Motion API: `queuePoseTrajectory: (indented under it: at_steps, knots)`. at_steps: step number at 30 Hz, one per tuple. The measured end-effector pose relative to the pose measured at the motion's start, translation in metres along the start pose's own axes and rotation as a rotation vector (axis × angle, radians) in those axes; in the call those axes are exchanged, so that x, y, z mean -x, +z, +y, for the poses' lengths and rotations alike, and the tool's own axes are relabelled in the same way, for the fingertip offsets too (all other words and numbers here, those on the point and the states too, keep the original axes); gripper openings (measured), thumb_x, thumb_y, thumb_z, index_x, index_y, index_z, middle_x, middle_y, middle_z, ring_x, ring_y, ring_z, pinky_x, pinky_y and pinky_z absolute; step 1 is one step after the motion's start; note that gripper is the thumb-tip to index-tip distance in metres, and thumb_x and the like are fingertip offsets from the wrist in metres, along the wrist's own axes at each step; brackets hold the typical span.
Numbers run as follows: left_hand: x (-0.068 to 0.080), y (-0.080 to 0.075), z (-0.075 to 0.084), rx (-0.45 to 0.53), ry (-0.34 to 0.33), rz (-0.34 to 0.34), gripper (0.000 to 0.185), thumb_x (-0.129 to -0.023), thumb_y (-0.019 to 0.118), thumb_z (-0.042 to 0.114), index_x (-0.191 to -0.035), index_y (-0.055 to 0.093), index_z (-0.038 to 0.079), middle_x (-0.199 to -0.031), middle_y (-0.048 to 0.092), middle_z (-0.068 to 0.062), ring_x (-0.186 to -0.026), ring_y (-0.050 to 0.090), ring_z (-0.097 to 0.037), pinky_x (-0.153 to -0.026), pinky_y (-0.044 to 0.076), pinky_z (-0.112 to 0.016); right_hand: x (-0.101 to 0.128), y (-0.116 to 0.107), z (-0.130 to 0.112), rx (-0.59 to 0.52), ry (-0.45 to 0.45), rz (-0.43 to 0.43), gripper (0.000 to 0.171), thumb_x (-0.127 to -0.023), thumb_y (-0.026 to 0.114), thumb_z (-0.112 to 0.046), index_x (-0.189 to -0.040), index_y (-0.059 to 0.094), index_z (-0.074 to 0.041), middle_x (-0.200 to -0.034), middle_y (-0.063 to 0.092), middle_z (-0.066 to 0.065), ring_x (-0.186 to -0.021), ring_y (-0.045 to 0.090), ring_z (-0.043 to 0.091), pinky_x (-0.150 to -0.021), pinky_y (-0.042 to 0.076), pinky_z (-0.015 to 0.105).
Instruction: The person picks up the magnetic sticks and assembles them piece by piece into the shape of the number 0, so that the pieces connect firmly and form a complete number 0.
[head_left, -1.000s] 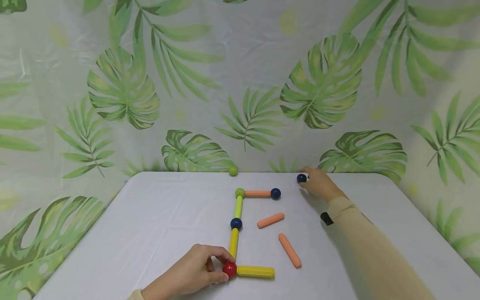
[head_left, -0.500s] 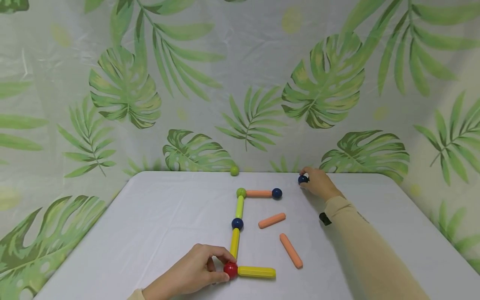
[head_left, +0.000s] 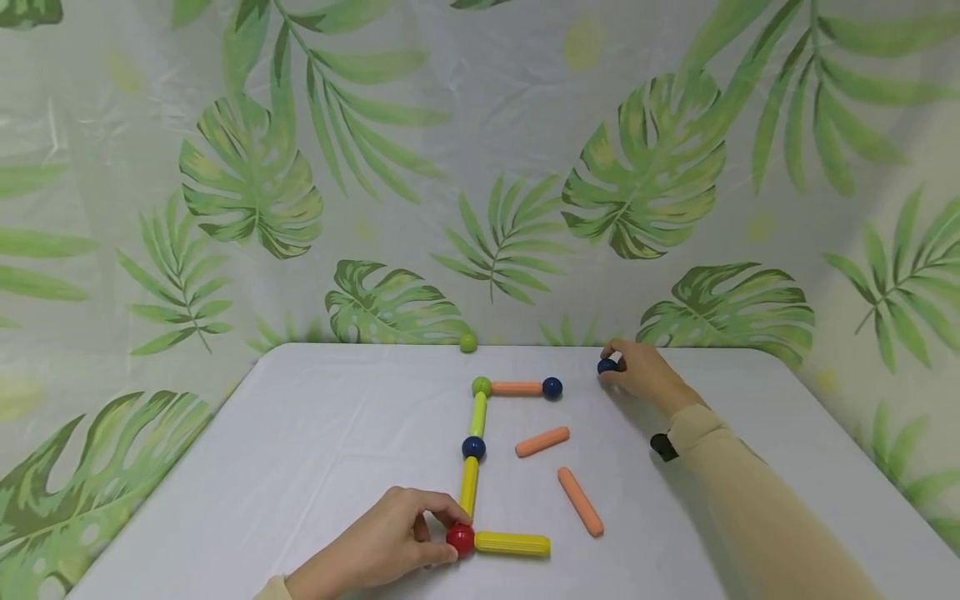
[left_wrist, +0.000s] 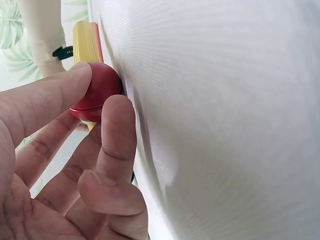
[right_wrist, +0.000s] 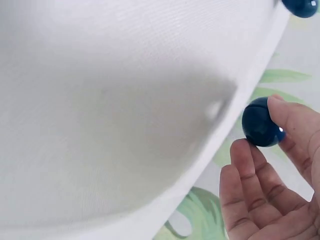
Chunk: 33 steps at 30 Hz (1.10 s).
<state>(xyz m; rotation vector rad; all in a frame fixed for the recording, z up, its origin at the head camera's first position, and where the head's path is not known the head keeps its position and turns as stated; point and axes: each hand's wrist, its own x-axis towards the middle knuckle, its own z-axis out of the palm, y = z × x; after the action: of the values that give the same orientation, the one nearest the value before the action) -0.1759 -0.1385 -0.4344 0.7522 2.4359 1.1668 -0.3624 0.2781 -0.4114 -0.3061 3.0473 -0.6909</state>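
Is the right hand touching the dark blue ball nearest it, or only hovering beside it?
Touching. The right wrist view shows the right hand with its thumb pressed against the side of the dark blue ball.

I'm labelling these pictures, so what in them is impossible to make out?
Head view: part of the held blue ball, hidden by the right hand.
Left wrist view: part of the red ball, covered by the left hand.
Right wrist view: part of another blue ball, cut off by the top edge.
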Motion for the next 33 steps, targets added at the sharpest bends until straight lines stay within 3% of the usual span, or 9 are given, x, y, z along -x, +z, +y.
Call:
queuePoseTrajectory:
  at_steps: [7, 20, 33]
  knots:
    - [0.0, 0.0, 0.0, -0.001, 0.002, -0.002, 0.025, -0.09, 0.088, 0.017, -0.114, 0.08, 0.024, -0.101, 0.075, 0.012, -0.061, 0.054, -0.003, -0.059, 0.046, -0.018, 0.022, -0.007, -0.004, 0.007, -0.103, 0.012, 0.032, -0.101, 0.076, -0.019, -0.127, 0.067, -0.002, -0.097, 0.072, 0.014, -0.083, 0.065, 0.023, -0.077, 0.055, 0.042]
    - [0.001, 0.0, 0.0, -0.008, 0.017, 0.006, 0.025, -0.09, 0.088, 0.016, -0.113, 0.081, 0.025, -0.101, 0.076, 0.012, -0.06, 0.053, -0.003, -0.058, 0.046, -0.018, 0.079, -0.012, -0.035, -0.062, -0.18, -0.034, 0.032, -0.1, 0.078, -0.023, -0.127, 0.068, -0.009, -0.096, 0.072, 0.002, -0.088, 0.068, 0.016, -0.078, 0.058, 0.035]
    - [0.001, 0.0, -0.001, -0.019, 0.025, 0.005, 0.025, -0.09, 0.088, 0.017, -0.113, 0.081, 0.024, -0.101, 0.076, 0.013, -0.06, 0.053, -0.003, -0.058, 0.045, -0.018, 0.128, -0.011, -0.066, -0.128, -0.251, -0.116, 0.031, -0.098, 0.08, -0.03, -0.123, 0.07, -0.015, -0.089, 0.068, -0.007, -0.076, 0.057, 0.007, -0.067, 0.05, 0.025]
